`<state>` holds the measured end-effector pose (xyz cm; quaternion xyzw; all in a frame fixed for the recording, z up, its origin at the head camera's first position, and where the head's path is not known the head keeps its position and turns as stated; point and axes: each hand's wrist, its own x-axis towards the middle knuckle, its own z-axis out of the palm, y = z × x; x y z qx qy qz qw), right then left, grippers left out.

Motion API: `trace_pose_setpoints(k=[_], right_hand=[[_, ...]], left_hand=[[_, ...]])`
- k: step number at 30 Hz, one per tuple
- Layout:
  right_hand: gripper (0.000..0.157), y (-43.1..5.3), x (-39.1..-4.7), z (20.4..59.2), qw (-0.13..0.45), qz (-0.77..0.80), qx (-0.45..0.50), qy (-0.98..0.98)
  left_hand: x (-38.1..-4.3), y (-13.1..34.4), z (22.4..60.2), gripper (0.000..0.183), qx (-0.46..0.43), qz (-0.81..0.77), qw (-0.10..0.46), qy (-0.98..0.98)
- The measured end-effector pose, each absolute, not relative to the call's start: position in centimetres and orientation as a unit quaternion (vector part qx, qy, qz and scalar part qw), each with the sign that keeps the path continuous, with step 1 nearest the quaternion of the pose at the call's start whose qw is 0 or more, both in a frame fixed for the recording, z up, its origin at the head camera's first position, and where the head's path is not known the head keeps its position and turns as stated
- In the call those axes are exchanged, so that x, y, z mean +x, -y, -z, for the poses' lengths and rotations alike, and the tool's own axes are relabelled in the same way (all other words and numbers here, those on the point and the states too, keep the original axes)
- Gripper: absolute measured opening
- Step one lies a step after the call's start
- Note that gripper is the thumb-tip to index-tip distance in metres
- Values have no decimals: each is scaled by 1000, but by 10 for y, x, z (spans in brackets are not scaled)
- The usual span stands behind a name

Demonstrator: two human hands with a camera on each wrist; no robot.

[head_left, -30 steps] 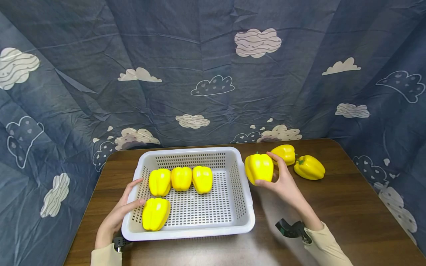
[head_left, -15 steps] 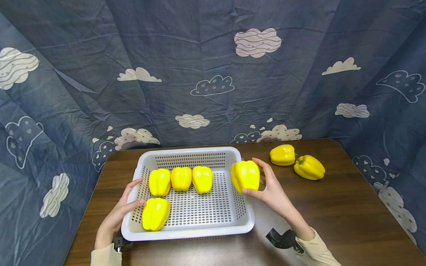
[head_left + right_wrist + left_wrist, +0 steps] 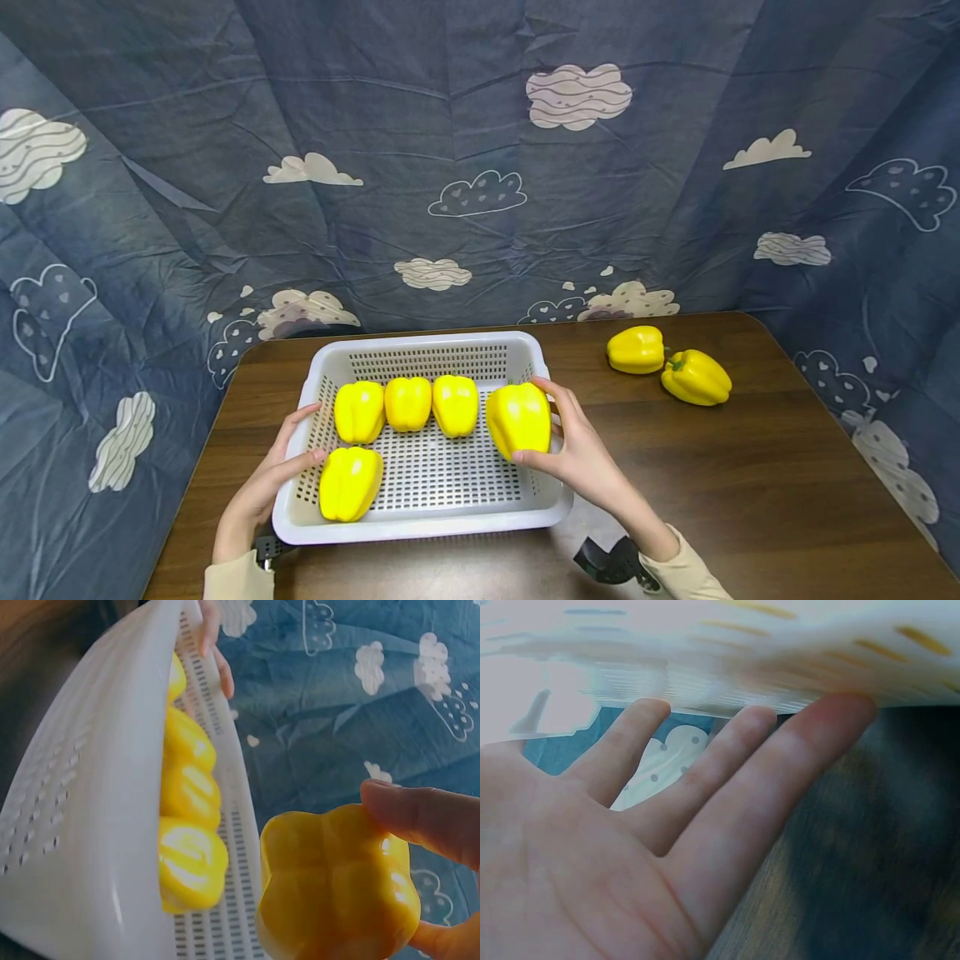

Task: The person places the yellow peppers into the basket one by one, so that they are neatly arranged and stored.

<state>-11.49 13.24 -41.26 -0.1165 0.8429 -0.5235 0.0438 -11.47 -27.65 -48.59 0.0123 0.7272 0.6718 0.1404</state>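
Yellow bell pepper [image 3: 519,421] is pinched between the thumb and fingers of my right hand [image 3: 581,450], held over the right part of a white perforated plastic basket [image 3: 420,530]. From the right wrist view, the lobed underside of this bell pepper [image 3: 337,885] faces the camera. My left hand [image 3: 262,487] grips the basket's left rim, its thumb and a finger reaching over the edge. Other fingers [image 3: 727,802] of that hand touch the outer wall in the left wrist view. Inside the basket, several yellow bell peppers [image 3: 408,404] form a back row, with another bell pepper [image 3: 350,483] at front left.
Two more yellow bell peppers, one [image 3: 636,349] behind the other [image 3: 697,377], lie at the back right of the brown wooden table [image 3: 780,483]. A dark blue curtain [image 3: 480,167] with cloud prints hangs around the table's back and sides.
My right hand has carried its bell pepper leftward and toward the front, from beside the basket's right rim to over its inside. The left hand has stayed in place.
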Motion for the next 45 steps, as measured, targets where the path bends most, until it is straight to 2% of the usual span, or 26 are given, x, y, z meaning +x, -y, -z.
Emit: trace_pose_setpoints(k=[20,32,45], right_hand=[[94,-72,-103,430,63,506,-157,-846],[90,-41,-99,439,73,479,-199,-852],[91,-17,-96,445,105,472,-189,-855]], left_hand=[[-115,277,487,67,10,-669,143,-730],[-115,277,487,66,17,-670,140,-729],[-115,277,487,66,13,-674,144,-724]])
